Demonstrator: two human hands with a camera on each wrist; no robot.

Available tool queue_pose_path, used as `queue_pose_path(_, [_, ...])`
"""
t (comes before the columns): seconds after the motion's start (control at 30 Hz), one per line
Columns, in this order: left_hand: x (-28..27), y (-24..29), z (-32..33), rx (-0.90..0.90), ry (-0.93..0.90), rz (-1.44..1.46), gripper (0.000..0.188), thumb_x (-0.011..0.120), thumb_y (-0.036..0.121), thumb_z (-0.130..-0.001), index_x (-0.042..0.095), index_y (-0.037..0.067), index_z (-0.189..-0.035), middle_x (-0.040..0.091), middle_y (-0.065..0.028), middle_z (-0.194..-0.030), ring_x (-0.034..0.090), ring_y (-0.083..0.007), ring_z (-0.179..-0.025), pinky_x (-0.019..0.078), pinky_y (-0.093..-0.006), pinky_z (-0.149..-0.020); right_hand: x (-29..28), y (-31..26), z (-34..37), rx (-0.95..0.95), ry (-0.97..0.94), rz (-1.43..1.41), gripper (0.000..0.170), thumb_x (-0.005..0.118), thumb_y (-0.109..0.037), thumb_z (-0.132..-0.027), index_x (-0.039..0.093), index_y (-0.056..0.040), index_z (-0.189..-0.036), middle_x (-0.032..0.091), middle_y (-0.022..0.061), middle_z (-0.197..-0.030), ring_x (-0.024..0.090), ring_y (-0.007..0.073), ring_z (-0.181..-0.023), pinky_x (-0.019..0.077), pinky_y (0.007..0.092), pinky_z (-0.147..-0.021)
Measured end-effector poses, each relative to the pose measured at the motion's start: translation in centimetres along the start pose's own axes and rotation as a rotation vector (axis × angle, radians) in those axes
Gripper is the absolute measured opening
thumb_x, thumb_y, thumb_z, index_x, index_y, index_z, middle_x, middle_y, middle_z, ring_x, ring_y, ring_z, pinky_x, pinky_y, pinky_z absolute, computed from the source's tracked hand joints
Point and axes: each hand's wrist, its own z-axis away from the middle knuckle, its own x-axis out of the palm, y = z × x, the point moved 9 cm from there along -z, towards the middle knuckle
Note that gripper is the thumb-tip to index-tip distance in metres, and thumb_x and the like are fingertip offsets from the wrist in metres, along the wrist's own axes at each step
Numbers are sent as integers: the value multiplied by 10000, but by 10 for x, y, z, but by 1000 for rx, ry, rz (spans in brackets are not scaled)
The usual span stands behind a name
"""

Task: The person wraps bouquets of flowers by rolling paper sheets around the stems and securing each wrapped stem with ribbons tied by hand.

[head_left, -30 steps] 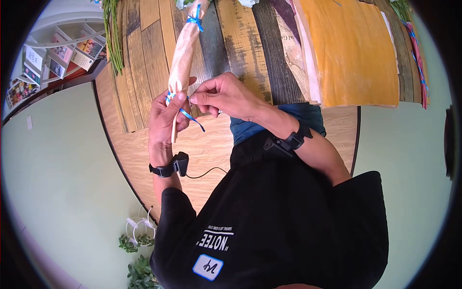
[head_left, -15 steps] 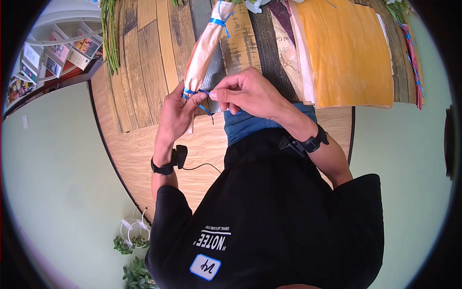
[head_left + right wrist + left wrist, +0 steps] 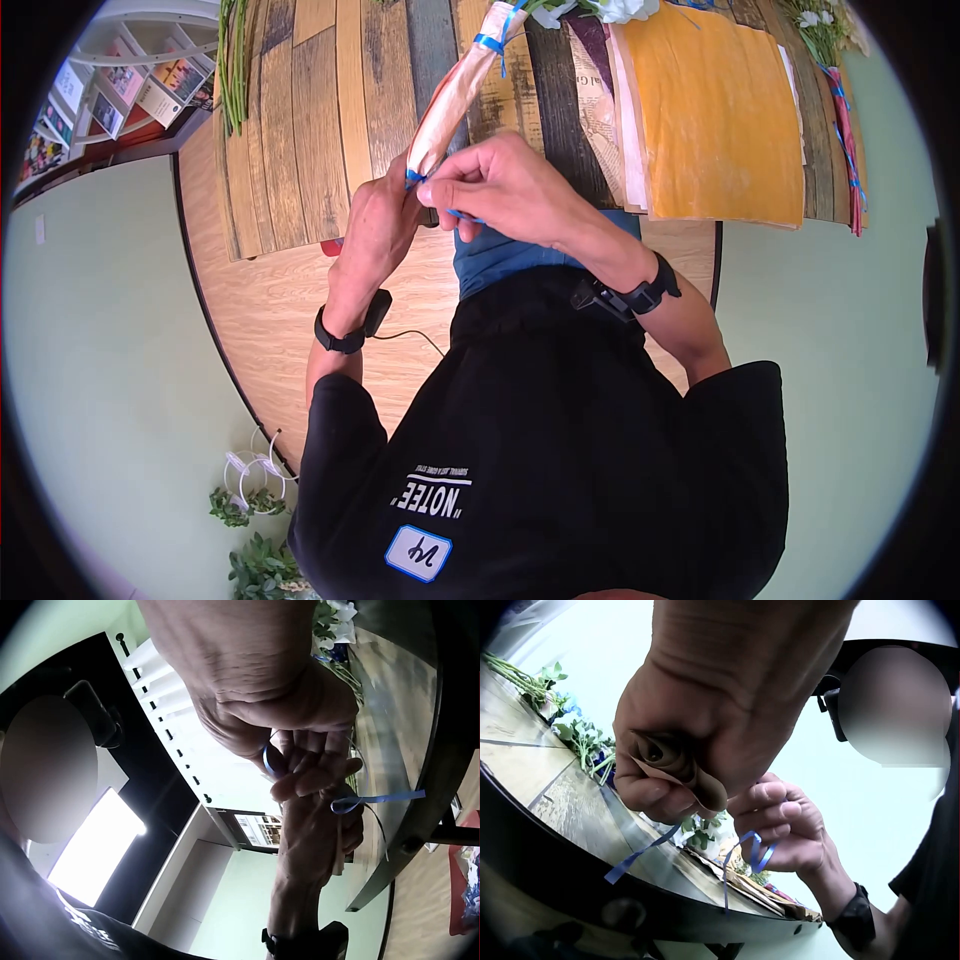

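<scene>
A bouquet's stems are wrapped in a pale paper sleeve, which slants from the table edge up toward white flowers in the head view. My left hand grips the lower end, its back toward the head camera. The rolled paper end pokes out of that fist in the left wrist view. Blue ribbon circles the sleeve at the fingers, and another blue ribbon is tied higher up. Close beside, my right hand pinches the lower ribbon, whose loose tail hangs in the right wrist view.
Orange wrapping paper lies stacked over newsprint sheets on the wooden table. Green stems lie at the left, and a red-wrapped bouquet at the far right. Below the table edge is wooden floor.
Both hands and the wrapped bouquet have shifted right in the head view. My left hand has turned over, hiding the sleeve's lower end, while the right has come in close against it.
</scene>
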Motion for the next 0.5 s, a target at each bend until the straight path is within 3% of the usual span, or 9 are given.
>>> queue_pose_path(0.1, [0, 3, 2, -32, 42, 30, 319, 604, 14, -905, 564, 7, -1221, 664, -233, -805, 681, -412, -729, 505, -464, -599, 0, -17, -2, -16, -25, -24, 246, 694, -202, -959, 736, 33, -902, 682, 67, -723, 638, 97, -593, 515, 232, -543])
queue_pose_path(0.2, [12, -3, 4, 126, 39, -177, 108, 651, 116, -938, 676, 12, -947, 698, -146, -754, 688, -356, -680, 521, -412, -598, 5, -43, -9, -17, -54, -38, 247, 698, -197, -952, 731, 36, -878, 691, 75, -729, 649, 106, -578, 528, 228, -540])
queue_pose_path(0.23, [15, -1, 3, 126, 42, -172, 108, 651, 116, -938, 676, 12, -947, 698, -146, -754, 688, -356, -680, 521, -412, -598, 8, -53, -12, -15, -67, -27, 251, 700, -199, -949, 729, 38, -870, 696, 77, -733, 650, 109, -571, 530, 228, -538])
queue_pose_path(0.3, [2, 16, 8, 230, 291, -101, 135, 649, 143, -964, 670, 10, -980, 680, -135, -724, 687, -336, -687, 508, -425, -590, 15, -73, -23, -27, -68, -2, 252, 709, -204, -940, 726, 33, -857, 701, 78, -736, 643, 111, -550, 528, 227, -523])
queue_pose_path(0.4, [13, 11, 6, 150, 207, -127, 182, 642, 151, -977, 626, -20, -1040, 627, -139, -640, 645, -343, -592, 465, -428, -523, 29, -89, -60, -68, -105, 61, 286, 674, -225, -969, 727, 25, -841, 707, 76, -739, 660, 120, -589, 540, 241, -547])
queue_pose_path(0.43, [17, 8, 5, 110, 165, -142, 211, 639, 155, -983, 605, -34, -1070, 600, -142, -598, 625, -347, -545, 444, -429, -490, 31, -89, -76, -30, -82, 18, 231, 690, -166, -917, 719, 43, -824, 714, 106, -761, 678, 146, -594, 551, 250, -545])
queue_pose_path(0.47, [12, 21, 8, 204, 242, -163, 214, 641, 142, -979, 589, -45, -1070, 571, -174, -572, 598, -371, -508, 433, -435, -464, 33, -88, -92, 8, -58, -25, 178, 706, -106, -865, 711, 62, -807, 722, 137, -783, 697, 173, -599, 562, 258, -543])
queue_pose_path(0.5, [14, 23, 9, 205, 244, -160, 214, 641, 142, -979, 589, -45, -1070, 571, -174, -572, 598, -371, -508, 433, -435, -464, 36, -85, -108, 10, -58, -21, 178, 706, -106, -865, 711, 62, -807, 722, 137, -783, 697, 173, -599, 562, 258, -543])
